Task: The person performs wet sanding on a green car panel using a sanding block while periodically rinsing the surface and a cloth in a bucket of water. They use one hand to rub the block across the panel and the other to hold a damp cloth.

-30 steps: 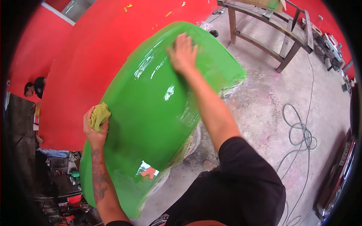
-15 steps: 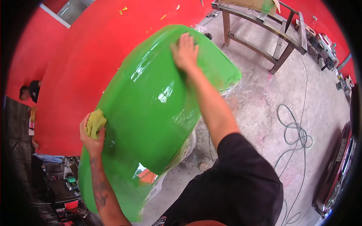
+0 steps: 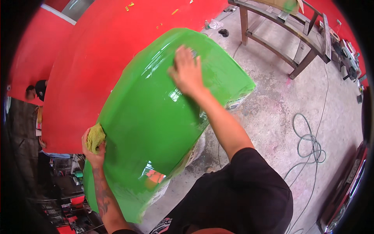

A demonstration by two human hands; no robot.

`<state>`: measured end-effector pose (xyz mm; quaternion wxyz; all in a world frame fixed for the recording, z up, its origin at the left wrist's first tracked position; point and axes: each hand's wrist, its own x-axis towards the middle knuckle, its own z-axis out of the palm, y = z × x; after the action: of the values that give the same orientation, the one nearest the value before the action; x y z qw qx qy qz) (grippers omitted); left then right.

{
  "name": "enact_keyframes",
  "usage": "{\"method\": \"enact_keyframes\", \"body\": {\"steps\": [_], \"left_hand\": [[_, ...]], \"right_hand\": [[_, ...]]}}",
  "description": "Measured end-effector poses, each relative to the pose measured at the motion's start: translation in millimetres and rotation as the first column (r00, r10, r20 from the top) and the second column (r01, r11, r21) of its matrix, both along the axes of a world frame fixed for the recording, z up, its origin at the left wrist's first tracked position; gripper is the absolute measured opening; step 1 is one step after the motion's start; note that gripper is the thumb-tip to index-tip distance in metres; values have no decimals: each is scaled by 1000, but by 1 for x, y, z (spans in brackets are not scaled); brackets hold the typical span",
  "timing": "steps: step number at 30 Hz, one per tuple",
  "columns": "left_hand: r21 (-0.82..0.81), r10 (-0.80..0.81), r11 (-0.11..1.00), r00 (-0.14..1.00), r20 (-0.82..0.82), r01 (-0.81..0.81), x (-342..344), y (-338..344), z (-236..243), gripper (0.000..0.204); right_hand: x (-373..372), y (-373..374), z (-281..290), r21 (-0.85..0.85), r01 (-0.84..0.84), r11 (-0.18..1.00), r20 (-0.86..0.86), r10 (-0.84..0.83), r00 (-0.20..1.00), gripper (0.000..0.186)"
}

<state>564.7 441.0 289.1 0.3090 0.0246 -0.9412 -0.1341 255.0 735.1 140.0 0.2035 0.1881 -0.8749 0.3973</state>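
A large, glossy green curved panel point(image 3: 144, 113), apparently a vehicle body part, stands tilted in front of me. My left hand point(image 3: 93, 154) is closed around a crumpled yellow-green cloth point(image 3: 96, 137) at the panel's left edge. On the upper part of the panel lies my right hand point(image 3: 187, 72), palm down with the fingers stretched out. A small dark patch shows beside its fingertips; I cannot make out what it is. Whatever is under the palm is hidden.
Behind the panel stands a red wall point(image 3: 89, 78). A metal frame stand point(image 3: 269, 54) is at the far right, and a coiled hose point(image 3: 311, 142) lies on the concrete floor point(image 3: 269, 117). A dark red car point(image 3: 346, 191) is at the right edge. Another person point(image 3: 39, 90) appears far left.
My right hand has slid down and slightly left across the panel. The left hand still grips the cloth at the edge. The whole view has shifted slightly.
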Motion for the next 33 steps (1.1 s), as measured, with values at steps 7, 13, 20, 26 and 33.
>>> {"method": "enact_keyframes", "body": {"steps": [7,13,20,26,33], "left_hand": [[15,22,1000,1000,3,-22,-5,-7,-5,66],[24,33,999,999,8,-33,7,-6,-4,66],[-9,1,1000,1000,15,-1,-4,-3,-3,64],[-10,18,1000,1000,-2,-18,8,-2,-2,65],[110,-17,994,1000,10,16,-2,-10,-12,65]], "right_hand": [[-79,38,6,-63,126,990,57,-123,991,82],[-33,36,-26,-129,228,965,275,-186,943,80],[-81,12,29,-82,112,990,149,-99,984,79],[-46,52,-22,-36,231,972,324,-207,923,76],[-59,21,1,-72,75,995,98,-68,993,77]]}}
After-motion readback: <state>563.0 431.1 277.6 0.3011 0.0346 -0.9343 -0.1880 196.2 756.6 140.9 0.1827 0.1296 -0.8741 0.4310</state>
